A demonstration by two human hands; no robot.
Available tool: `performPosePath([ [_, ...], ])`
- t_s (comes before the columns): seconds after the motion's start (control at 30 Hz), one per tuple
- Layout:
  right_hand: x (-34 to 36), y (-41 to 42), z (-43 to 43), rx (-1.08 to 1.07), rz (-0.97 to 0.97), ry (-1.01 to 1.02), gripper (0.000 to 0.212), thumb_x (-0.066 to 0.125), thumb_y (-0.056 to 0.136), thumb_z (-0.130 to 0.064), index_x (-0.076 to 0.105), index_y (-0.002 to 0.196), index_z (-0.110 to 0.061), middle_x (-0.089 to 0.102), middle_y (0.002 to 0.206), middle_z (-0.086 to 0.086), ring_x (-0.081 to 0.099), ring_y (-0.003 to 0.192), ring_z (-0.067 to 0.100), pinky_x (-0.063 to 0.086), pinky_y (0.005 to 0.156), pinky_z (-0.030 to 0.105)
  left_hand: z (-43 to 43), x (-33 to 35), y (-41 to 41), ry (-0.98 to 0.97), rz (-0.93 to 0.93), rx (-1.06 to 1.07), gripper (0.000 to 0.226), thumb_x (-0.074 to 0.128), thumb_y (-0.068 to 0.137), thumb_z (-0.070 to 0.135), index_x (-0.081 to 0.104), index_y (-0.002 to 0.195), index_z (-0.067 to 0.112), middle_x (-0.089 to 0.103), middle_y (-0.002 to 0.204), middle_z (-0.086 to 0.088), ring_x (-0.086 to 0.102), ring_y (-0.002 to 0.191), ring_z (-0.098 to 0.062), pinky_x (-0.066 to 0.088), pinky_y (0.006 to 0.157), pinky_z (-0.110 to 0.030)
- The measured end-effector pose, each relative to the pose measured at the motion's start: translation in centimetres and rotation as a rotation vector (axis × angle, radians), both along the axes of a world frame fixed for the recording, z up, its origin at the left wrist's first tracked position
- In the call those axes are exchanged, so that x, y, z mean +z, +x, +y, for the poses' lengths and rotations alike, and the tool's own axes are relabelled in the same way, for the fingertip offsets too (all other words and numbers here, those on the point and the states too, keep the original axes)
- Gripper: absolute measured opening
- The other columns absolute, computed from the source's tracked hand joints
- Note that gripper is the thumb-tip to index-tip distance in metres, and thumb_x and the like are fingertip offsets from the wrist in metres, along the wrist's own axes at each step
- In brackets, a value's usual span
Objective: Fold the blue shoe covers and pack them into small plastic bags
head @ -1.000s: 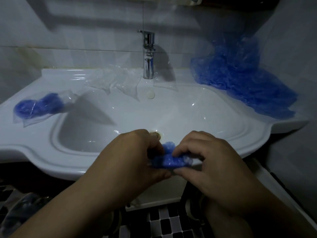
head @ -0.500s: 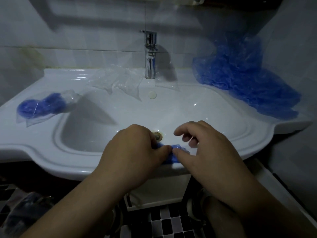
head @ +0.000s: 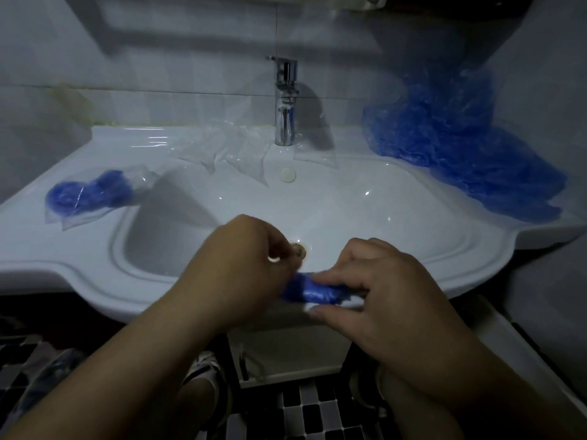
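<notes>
Done: one filled bag (head: 89, 195), left.
Hands: my left hand (head: 241, 268) and right hand (head: 381, 300) pinch a folded shoe cover (head: 313, 292), lower centre.
Remaining: I judge most; pile (head: 460, 154) upper right, empty bags (head: 228, 150) upper centre.

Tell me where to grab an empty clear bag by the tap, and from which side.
Pinch a front corner of the clear bags, coming from the basin side. They lie flat on the sink ledge, but their pointed corners reach onto the basin slope, probably giving fingers an edge; the faucet blocks the right.
</notes>
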State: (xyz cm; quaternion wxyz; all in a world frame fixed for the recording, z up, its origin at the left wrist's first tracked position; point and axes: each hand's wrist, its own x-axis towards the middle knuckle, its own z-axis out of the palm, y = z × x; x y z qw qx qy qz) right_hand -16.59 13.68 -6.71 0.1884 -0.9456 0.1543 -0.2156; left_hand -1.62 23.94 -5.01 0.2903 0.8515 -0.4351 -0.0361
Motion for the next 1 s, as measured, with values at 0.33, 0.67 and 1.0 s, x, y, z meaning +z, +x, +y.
performPosePath([
  [0.33,1.2,2.0,0.0,0.056,-0.178,0.087,0.010,0.063,0.084,-0.035,0.067,0.078,-0.030,0.061,0.072,-0.014,0.058,0.072,0.002,0.040,0.062,0.013,5.2,1.2,12.5,-0.103,-0.243,0.498,0.032,0.070,0.079,0.042,0.065,0.107,0.026,0.062,0.113,-0.013,0.057,0.104,-0.037,0.047,0.086,-0.042],
  [0.67,1.3,6.6,1.3,-0.131,-0.266,0.255,0.010,0.060,0.091,-0.026,0.063,0.082,-0.023,0.065,0.063,-0.006,0.063,0.063,-0.003,0.053,0.057,0.027,6.9,-0.4,15.5,0.040,-0.181,0.438,0.036,0.060,0.075,0.053,0.071,0.096,0.026,0.070,0.110,-0.005,0.064,0.100,-0.033,0.048,0.095,-0.043],
  [1.0,4.1,2.4,1.0,-0.113,-0.509,0.105,0.003,0.063,0.089,-0.034,0.066,0.089,-0.033,0.064,0.067,-0.011,0.062,0.071,0.003,0.044,0.059,0.011,5.2,2.7,5.2,-0.468,0.049,-0.106,0.038,0.089,0.064,0.023,0.052,0.074,0.018,0.065,0.075,0.007,0.065,0.073,-0.008,0.050,0.064,-0.014],
])
